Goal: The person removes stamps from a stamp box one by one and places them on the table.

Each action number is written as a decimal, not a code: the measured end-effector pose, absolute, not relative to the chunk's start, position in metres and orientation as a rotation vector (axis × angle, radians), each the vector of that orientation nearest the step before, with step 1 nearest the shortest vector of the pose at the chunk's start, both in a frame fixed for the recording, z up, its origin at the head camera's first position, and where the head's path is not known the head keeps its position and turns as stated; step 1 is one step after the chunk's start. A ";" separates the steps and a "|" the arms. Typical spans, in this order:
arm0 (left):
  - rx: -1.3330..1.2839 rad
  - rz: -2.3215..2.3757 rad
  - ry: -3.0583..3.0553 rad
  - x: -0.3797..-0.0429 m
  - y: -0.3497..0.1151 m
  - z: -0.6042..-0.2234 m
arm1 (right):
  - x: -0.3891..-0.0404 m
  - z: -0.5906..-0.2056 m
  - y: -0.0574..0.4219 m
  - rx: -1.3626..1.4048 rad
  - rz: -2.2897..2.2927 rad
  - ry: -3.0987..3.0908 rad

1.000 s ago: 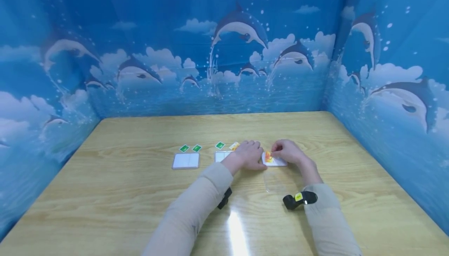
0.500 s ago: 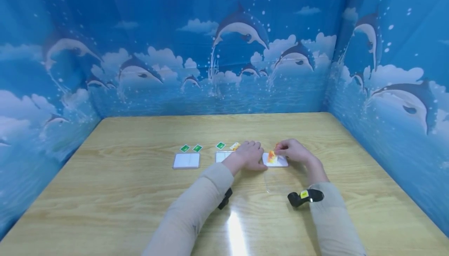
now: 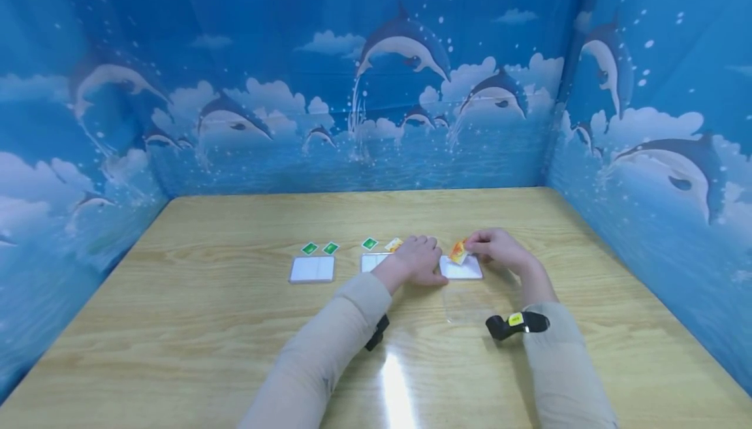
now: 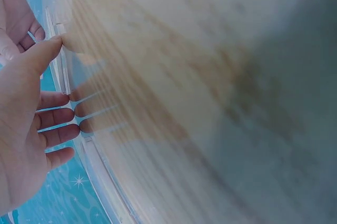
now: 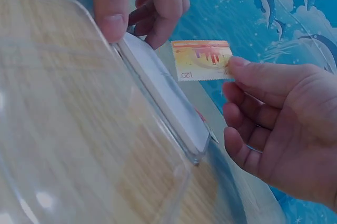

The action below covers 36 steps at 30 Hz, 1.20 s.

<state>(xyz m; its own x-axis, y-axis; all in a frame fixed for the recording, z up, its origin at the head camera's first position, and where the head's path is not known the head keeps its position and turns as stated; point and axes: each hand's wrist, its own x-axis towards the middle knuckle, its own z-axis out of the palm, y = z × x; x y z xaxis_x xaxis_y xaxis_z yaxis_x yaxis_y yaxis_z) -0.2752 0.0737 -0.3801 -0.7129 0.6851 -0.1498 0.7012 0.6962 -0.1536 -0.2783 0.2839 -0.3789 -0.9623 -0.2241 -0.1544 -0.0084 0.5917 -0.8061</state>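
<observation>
My right hand (image 3: 499,249) pinches an orange-and-yellow postage stamp (image 3: 459,252) by one edge. The stamp stands tilted over the far side of the rightmost white case (image 3: 464,268). In the right wrist view, the stamp (image 5: 202,60) shows toothed edges and "1.20", with thumb and forefinger at its side. Resting at that case's left end is my left hand (image 3: 418,260), its thumb right at the near corner. The left wrist view has the left hand's fingers (image 4: 58,116) fairly straight, tips against the tabletop.
A clear plastic lid (image 3: 464,306) lies in front of the right case. Further left are a middle white case (image 3: 373,262), partly covered by my left arm, and a left one (image 3: 312,270). Behind them lie green stamps (image 3: 331,248) and another orange stamp (image 3: 393,244).
My right hand has moved up and to the right, lifting the orange stamp off the case's white surface. The left hand stays in place.
</observation>
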 end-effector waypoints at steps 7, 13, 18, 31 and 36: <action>1.168 -0.310 2.827 -0.274 0.073 -0.380 | -0.281 -0.376 0.283 -0.142 -1.357 2.593; 1.181 -0.313 2.832 -0.274 0.073 -0.380 | -0.287 -0.378 0.281 -0.035 -1.422 2.593; 1.181 -0.307 2.836 -0.274 0.073 -0.380 | -0.291 -0.379 0.277 0.040 -1.418 2.623; 1.168 -0.314 2.836 -0.276 0.073 -0.382 | -0.302 -0.381 0.260 0.118 -1.470 2.589; 1.162 -0.278 2.830 -0.276 0.073 -0.383 | -0.304 -0.383 0.255 0.157 -1.481 2.546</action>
<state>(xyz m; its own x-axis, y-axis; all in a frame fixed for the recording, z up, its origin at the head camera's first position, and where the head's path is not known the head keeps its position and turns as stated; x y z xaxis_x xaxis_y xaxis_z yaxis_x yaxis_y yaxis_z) -0.2765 0.0731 -0.3832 -0.7118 0.6898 -0.1322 0.7023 0.6979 -0.1400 -0.3041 0.2548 -0.3827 -0.9760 -0.0052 -0.2178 0.1868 0.4946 -0.8488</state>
